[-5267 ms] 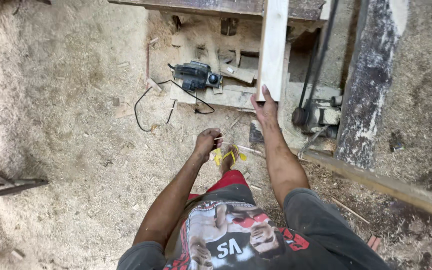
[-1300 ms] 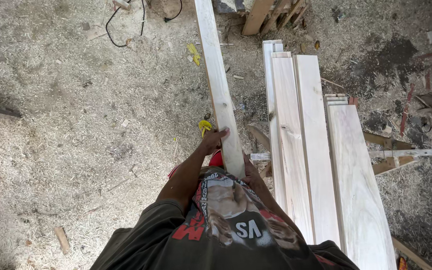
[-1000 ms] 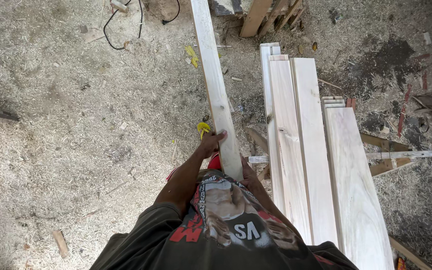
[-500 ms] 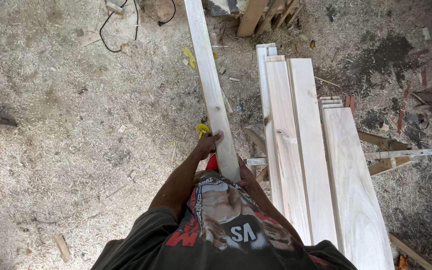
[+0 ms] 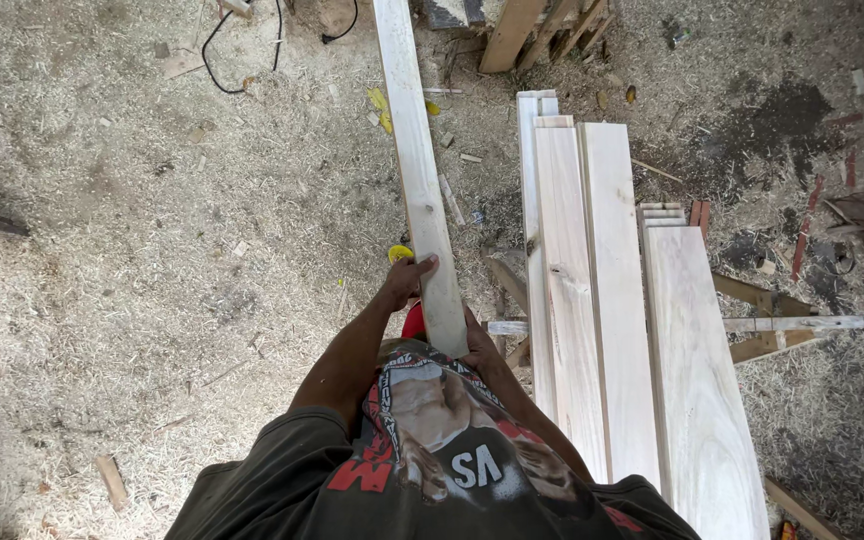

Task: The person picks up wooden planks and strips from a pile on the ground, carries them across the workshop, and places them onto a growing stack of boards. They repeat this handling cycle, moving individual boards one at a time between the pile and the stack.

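Observation:
I hold a long pale wooden plank (image 5: 414, 160) out in front of me, its near end at my waist and its far end running past the top of the view. My left hand (image 5: 407, 281) grips the plank's left edge. My right hand (image 5: 477, 340) holds its near end from the right, partly hidden behind the wood. To the right of the plank lies a stack of similar light planks (image 5: 592, 300) on low supports.
Sawdust covers the ground (image 5: 132, 250). A black cable (image 5: 242, 60) lies at the upper left. Wood offcuts (image 5: 527, 25) sit at the top. A thin batten (image 5: 802, 323) sticks out from under the stack on the right. Small scraps (image 5: 110, 480) lie at the lower left.
Earlier I stood by a bench with a power tool, right hand on an upright plank. Now I carry the plank beside the stack; over the last second it has shifted slightly left and forward.

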The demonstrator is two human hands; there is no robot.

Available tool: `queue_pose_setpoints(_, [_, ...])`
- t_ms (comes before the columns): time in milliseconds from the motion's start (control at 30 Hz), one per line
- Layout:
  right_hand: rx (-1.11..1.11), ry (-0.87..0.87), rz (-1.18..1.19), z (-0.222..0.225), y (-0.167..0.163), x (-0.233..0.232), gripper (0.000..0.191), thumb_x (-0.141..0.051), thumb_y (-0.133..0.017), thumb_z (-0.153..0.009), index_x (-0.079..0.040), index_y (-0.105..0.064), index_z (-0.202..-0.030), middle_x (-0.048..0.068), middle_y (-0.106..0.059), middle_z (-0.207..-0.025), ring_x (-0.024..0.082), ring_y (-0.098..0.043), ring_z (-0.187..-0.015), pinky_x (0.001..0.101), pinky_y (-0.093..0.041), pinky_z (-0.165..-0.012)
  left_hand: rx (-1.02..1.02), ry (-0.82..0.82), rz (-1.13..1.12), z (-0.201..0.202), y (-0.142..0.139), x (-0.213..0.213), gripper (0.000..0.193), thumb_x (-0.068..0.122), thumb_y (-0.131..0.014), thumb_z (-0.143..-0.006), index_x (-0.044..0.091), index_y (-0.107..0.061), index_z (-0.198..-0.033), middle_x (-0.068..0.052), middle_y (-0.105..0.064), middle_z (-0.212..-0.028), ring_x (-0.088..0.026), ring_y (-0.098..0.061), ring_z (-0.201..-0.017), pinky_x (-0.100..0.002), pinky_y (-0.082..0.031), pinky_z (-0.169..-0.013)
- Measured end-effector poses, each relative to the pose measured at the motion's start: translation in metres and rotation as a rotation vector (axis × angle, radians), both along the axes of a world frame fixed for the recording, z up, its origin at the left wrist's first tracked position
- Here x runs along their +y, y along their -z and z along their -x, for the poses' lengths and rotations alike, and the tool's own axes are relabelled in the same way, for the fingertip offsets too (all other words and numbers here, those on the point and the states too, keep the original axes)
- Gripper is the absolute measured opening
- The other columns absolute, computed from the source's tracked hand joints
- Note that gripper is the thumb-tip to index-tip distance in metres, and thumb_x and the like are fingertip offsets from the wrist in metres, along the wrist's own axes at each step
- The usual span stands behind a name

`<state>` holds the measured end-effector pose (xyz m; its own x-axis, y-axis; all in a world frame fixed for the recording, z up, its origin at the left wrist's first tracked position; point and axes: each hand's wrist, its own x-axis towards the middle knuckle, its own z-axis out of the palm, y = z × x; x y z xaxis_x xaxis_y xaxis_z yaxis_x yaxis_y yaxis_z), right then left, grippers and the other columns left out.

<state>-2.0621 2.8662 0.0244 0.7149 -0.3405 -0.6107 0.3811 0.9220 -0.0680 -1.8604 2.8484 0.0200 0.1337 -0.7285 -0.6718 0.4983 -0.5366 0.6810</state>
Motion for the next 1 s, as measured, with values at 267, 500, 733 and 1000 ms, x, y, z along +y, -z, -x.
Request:
queue_pose_setpoints(267, [0.11,-0.113,0.443,0.004,-0.002,-0.004,0.062,-0.008,-0.06,-0.095,-0.037,-0.047,-0.149,0.005,-0.064,-0.14,0.026,-0.067,-0.121,0.052,-0.059,-0.095,0.001,-0.021,-0.015,-0.003,0.0,-0.011,0.061,0.038,-0.077,-0.089,-0.007,-0.059,-0.127,-0.015,-0.074,-0.109,-0.026,-0.076,-0.087,-0.041,-0.064,-0.076])
queue_pose_setpoints(500, [0.004,-0.085,0.055,-0.009,0.0,-0.017,0.061,-0.051,-0.058,-0.104,-0.007,-0.054,-0.146,0.016,-0.068,-0.129,0.034,-0.07,-0.11,0.053,-0.061,-0.089,0.023,-0.037,-0.005,-0.01,0.001,-0.015,0.059,0.037,-0.077,-0.089,-0.007,-0.059,-0.124,-0.017,-0.074,-0.107,-0.027,-0.076,-0.083,-0.041,-0.064,-0.072])
queue_pose_setpoints(733, [-0.004,-0.098,0.076,-0.015,-0.002,-0.026,0.065,-0.058,-0.058,-0.098,-0.01,-0.058,-0.142,0.014,-0.07,-0.129,0.032,-0.07,-0.111,0.0536,-0.06,-0.093,0.022,-0.055,-0.01,-0.015,0.002,-0.026,0.058,0.036,-0.077,-0.089,-0.008,-0.058,-0.122,-0.017,-0.074,-0.105,-0.026,-0.077,-0.083,-0.041,-0.064,-0.072])
queue_pose_setpoints(1000, [-0.033,-0.082,0.145,-0.028,-0.002,-0.032,0.048,-0.038,-0.061,-0.101,-0.019,-0.055,-0.145,0.01,-0.067,-0.134,0.028,-0.068,-0.118,0.0516,-0.06,-0.096,0.029,-0.058,0.005,-0.025,-0.001,-0.03,0.06,0.037,-0.077,-0.089,-0.009,-0.057,-0.123,-0.018,-0.074,-0.106,-0.028,-0.077,-0.087,-0.044,-0.064,-0.077])
